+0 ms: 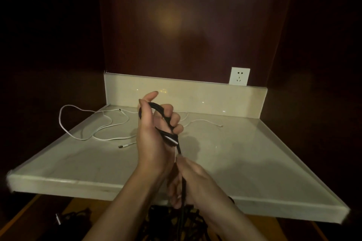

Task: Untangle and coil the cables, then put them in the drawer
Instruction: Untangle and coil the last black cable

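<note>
The left hand [154, 133] is held up over the middle of the pale counter [244, 162], and its fingers curl round a few loops of the black cable [166, 133], holding the bundle tight with the thumb sticking up. A silver plug end of that cable shows at the bottom of the bundle, just under the curled fingers. From the bundle one straight piece of black cable runs down toward the front edge of the counter, and the right hand [193, 180] pinches this piece between the thumb and fingers, just below the left hand. The cable goes on down past the front edge of the counter into a dark heap of more black cables [172, 221] lying low in the shadow; it is too dark to tell what that heap sits in. On the counter, behind and to the left of the hands, a white cable [94, 127] lies loose in big messy loops, with one part hanging over the left edge and a plug end resting near the left wrist. Another thin white end lies on the counter to the right of the hands. A white wall socket [239, 76] sits just above the back rim of the counter, on the right side, on a dark brown wall.
</note>
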`<state>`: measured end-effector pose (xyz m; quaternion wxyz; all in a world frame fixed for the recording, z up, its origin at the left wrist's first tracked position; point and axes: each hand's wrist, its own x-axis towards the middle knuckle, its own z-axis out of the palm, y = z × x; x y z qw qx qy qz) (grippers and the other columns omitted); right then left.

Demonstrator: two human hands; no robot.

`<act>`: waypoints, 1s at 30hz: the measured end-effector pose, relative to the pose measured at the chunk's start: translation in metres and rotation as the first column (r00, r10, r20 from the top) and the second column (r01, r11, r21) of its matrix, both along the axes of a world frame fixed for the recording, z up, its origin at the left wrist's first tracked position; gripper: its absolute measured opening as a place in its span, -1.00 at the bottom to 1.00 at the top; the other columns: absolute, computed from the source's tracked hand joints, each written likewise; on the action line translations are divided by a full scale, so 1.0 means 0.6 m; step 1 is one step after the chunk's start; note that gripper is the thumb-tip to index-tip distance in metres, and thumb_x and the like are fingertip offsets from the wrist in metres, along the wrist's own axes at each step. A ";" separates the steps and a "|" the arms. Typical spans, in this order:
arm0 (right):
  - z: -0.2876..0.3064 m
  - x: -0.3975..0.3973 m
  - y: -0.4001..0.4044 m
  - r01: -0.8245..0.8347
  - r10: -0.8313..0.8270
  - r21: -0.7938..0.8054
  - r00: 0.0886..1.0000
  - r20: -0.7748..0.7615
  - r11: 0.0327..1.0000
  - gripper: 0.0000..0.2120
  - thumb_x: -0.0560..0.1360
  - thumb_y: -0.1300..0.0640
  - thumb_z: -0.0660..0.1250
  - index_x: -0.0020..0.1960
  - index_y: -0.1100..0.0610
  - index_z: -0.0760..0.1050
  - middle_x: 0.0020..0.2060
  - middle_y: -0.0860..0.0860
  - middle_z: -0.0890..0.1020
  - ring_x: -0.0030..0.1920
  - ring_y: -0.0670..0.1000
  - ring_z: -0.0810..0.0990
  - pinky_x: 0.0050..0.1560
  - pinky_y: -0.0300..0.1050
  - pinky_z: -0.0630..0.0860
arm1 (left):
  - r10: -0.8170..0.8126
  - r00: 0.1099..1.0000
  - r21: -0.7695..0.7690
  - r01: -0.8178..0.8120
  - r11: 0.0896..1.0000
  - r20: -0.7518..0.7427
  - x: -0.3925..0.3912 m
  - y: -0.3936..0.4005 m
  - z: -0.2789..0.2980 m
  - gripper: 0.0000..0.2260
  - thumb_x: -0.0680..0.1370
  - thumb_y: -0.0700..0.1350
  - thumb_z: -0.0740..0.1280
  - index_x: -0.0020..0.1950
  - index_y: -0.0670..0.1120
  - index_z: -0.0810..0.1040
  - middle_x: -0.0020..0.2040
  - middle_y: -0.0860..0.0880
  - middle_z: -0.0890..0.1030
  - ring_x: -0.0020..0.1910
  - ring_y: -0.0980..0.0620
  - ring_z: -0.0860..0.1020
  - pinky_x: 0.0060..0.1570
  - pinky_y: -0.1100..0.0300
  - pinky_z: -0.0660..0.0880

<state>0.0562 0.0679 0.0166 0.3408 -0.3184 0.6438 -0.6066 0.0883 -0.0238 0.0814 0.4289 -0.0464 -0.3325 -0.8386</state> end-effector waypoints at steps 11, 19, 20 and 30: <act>0.037 -0.032 0.037 0.205 0.086 0.254 0.594 -0.800 0.945 -0.92 0.59 0.07 0.24 -0.04 0.05 0.45 -0.13 0.10 0.66 -0.14 0.12 0.64 -0.13 -0.01 0.50 | 0.841 0.481 -0.928 -0.367 -0.062 -0.247 -0.036 -0.043 -0.037 -0.70 0.66 0.12 0.04 0.30 0.07 0.40 -0.08 0.03 0.46 -0.21 0.02 0.46 -0.23 0.06 0.45; 0.038 -0.085 0.065 0.001 0.108 0.130 0.554 -0.825 0.992 -0.76 0.61 -0.01 0.29 -0.17 0.07 0.60 -0.42 -0.09 0.53 -0.38 -0.13 0.50 -0.30 -0.13 0.40 | 0.818 0.525 -0.943 0.078 -0.323 -0.237 -0.024 -0.073 -0.010 -0.47 0.60 0.34 -0.08 0.42 0.17 0.41 -0.03 0.07 0.51 -0.06 -0.01 0.57 -0.19 0.10 0.45; 0.046 -0.092 0.065 0.023 0.068 0.084 0.404 -0.912 0.996 -0.75 0.60 -0.05 0.28 -0.16 0.03 0.59 -0.39 -0.14 0.55 -0.34 -0.14 0.53 -0.27 -0.12 0.43 | 0.795 0.588 -0.944 0.152 -0.293 -0.152 -0.024 -0.075 -0.016 -0.43 0.56 0.39 -0.12 0.40 0.20 0.42 0.00 0.09 0.55 -0.01 0.00 0.59 -0.11 0.09 0.47; 0.133 -0.124 0.051 -0.134 -0.257 -0.280 0.167 -0.952 0.950 -0.66 0.42 -0.13 0.44 -0.27 0.15 0.56 -0.43 -0.10 0.53 -0.42 -0.12 0.47 -0.37 -0.28 0.37 | 0.121 0.818 -0.822 0.536 0.193 0.562 0.013 -0.039 -0.015 -0.93 0.58 -0.04 0.38 0.02 0.05 0.65 -0.13 -0.01 0.66 -0.12 0.15 0.61 -0.09 0.28 0.48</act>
